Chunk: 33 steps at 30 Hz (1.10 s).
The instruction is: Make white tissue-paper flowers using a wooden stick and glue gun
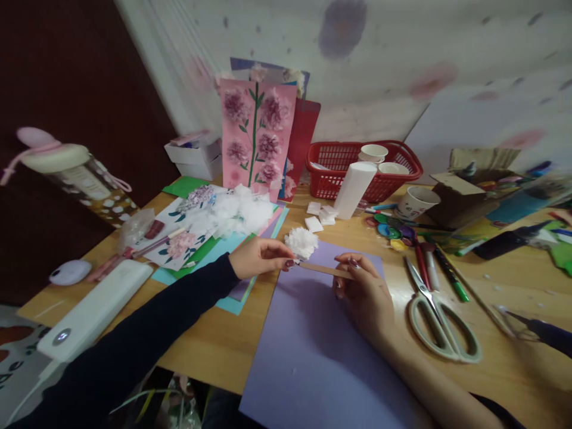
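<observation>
My right hand (364, 292) is closed around a flat wooden craft stick (322, 270), held level above the purple paper sheet (308, 322). The stick's far end meets the fingertips of my left hand (261, 258), which are pinched together. A tiny white bit shows at those fingertips, too small to make out. Just behind the stick, a fluffy white ball (301, 242) rests at the top left corner of the purple sheet. To the right of my right hand lie white-handled scissors (440, 328), blades slightly apart.
White cotton (241, 210) covers flower pictures on the left. A pink flower card (254, 134) stands behind it. At the back are a red basket (322, 179), a white cylinder (354, 190) and a paper cup (417, 202). A white power bank (96, 310) lies front left.
</observation>
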Each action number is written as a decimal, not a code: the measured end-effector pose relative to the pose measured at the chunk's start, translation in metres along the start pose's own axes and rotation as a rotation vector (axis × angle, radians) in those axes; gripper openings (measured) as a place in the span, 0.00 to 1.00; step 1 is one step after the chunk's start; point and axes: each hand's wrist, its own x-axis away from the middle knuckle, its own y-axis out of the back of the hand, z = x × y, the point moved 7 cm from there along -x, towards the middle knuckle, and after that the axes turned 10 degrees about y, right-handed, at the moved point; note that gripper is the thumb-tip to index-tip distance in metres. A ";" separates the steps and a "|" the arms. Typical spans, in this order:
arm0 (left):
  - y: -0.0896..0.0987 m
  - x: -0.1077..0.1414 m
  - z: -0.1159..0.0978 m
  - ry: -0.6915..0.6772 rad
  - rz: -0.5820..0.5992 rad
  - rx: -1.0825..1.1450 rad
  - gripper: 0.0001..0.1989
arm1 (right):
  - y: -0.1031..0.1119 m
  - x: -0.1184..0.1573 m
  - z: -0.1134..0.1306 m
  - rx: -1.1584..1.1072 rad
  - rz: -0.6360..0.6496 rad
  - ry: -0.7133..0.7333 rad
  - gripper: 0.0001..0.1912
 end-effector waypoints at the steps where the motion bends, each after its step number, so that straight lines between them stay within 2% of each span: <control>1: -0.001 0.000 0.001 0.019 -0.004 0.007 0.13 | -0.001 0.000 0.000 0.005 0.001 -0.003 0.11; 4: -0.001 0.000 0.004 0.042 -0.020 0.015 0.15 | -0.002 0.000 0.001 0.015 0.010 -0.008 0.11; 7: 0.000 -0.001 0.004 0.021 -0.018 0.026 0.11 | -0.001 0.001 0.001 0.013 0.006 -0.006 0.10; 14: 0.005 -0.001 -0.001 -0.045 -0.007 0.073 0.14 | 0.008 -0.003 0.007 -0.031 -0.098 0.068 0.07; 18: 0.000 0.002 -0.005 -0.075 0.036 0.031 0.17 | 0.005 -0.003 0.004 -0.038 -0.064 0.028 0.07; 24: 0.000 0.001 -0.002 -0.073 0.019 0.006 0.17 | 0.001 -0.001 0.006 -0.073 -0.025 0.038 0.06; 33: -0.003 -0.001 0.003 -0.024 0.012 -0.014 0.10 | -0.005 0.002 0.002 -0.037 0.048 -0.017 0.08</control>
